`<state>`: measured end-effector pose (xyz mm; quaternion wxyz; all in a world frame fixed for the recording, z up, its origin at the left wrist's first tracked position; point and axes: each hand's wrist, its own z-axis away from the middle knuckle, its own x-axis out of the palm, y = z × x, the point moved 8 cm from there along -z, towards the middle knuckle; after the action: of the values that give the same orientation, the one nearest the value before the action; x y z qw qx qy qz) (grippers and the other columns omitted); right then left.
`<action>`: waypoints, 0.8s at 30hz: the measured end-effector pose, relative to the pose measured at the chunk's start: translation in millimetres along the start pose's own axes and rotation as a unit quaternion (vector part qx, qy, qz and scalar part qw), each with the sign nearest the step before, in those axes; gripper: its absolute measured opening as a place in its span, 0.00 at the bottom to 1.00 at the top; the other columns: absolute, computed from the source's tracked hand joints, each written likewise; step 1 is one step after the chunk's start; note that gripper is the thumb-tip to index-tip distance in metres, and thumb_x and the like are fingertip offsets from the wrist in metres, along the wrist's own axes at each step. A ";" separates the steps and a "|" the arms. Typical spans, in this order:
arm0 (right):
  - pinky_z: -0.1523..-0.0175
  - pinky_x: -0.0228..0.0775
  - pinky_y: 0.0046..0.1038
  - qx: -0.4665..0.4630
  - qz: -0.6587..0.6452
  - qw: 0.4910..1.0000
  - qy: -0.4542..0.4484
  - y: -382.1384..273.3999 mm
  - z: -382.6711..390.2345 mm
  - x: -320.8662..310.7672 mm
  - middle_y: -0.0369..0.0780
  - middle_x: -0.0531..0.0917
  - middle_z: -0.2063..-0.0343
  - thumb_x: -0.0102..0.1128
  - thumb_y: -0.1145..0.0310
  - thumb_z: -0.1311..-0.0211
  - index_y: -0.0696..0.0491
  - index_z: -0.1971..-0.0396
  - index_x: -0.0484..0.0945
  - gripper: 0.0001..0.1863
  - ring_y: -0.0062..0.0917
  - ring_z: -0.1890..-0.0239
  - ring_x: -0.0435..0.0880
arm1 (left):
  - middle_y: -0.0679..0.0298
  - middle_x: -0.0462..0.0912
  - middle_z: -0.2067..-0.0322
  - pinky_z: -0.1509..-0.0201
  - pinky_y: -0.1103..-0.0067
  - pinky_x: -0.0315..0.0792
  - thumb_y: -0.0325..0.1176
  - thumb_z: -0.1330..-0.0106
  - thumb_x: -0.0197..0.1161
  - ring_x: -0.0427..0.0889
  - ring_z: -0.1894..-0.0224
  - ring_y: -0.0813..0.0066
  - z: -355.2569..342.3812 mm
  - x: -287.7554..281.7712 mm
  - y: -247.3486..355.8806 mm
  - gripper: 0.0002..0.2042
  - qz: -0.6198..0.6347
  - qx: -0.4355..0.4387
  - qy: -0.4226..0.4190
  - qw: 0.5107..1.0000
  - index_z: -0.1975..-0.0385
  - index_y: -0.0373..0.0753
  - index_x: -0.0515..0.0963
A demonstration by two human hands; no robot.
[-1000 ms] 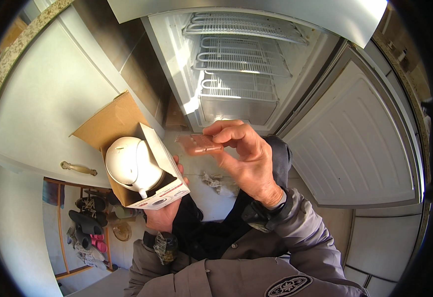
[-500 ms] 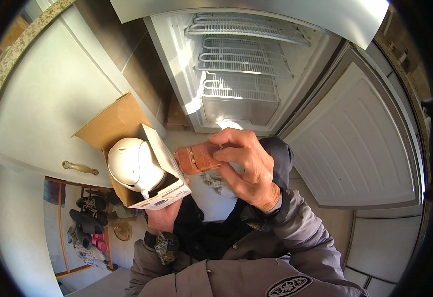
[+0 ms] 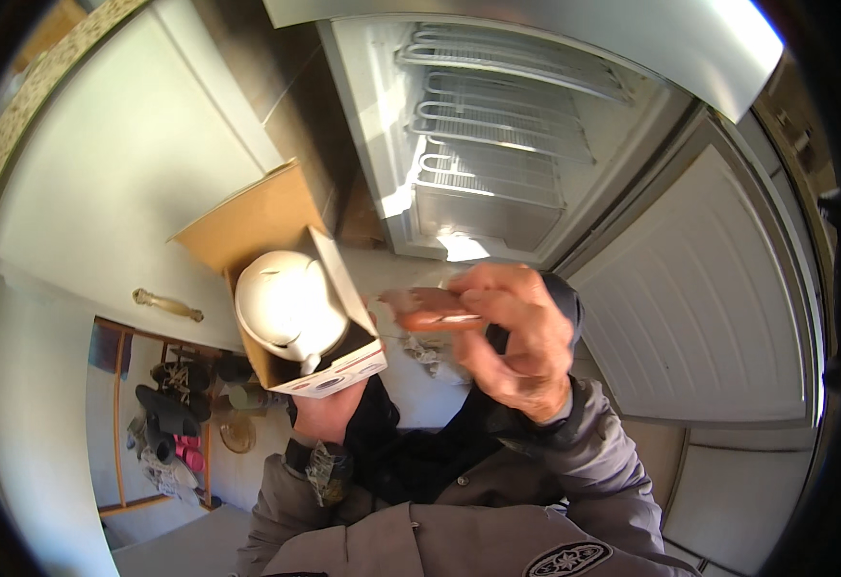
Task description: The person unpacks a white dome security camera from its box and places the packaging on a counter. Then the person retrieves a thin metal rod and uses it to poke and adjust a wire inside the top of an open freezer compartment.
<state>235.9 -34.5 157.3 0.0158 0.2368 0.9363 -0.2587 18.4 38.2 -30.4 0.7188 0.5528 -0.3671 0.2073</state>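
My left hand (image 3: 329, 415) supports an open cardboard box (image 3: 343, 367) from below, its fingers partly hidden behind it. Inside the box sits a rounded, glossy white appliance (image 3: 288, 300) with a small spout or knob at its lower edge; its kind is unclear. The box's brown flap (image 3: 252, 213) stands open on the far side. Just right of the box, my right hand (image 3: 524, 338) pinches a flat reddish-brown piece (image 3: 437, 310), like a small leather pouch, between thumb and fingers. Motion smears this hand and the piece.
An open freezer (image 3: 497, 125) with white wire shelves stands ahead. Its door (image 3: 699, 298) is swung out to the right. On the left is a white cabinet with a handle (image 3: 168, 306). A shoe rack (image 3: 165, 418) sits lower left; a crumpled light item (image 3: 425, 354) lies on the floor.
The box and both hands have shifted a little to the right in view. The reddish-brown piece has turned from its broad face to nearly edge-on, still in my right hand.
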 end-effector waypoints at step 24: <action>0.71 0.76 0.31 0.007 0.105 0.962 -0.253 -50.0 -46.0 63.4 0.42 0.83 0.69 0.73 0.80 0.54 0.58 0.53 0.78 0.24 0.35 0.72 0.85 | 0.64 0.78 0.40 0.33 0.63 0.70 0.66 0.26 0.47 0.76 0.38 0.62 -6.1 2.9 10.5 0.33 0.127 -0.015 -0.004 0.992 0.32 0.48 0.68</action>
<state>161.3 -22.0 211.3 0.2773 0.2610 0.8698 -0.3138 14.7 46.8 -22.2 0.6938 0.4915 -0.4398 0.2891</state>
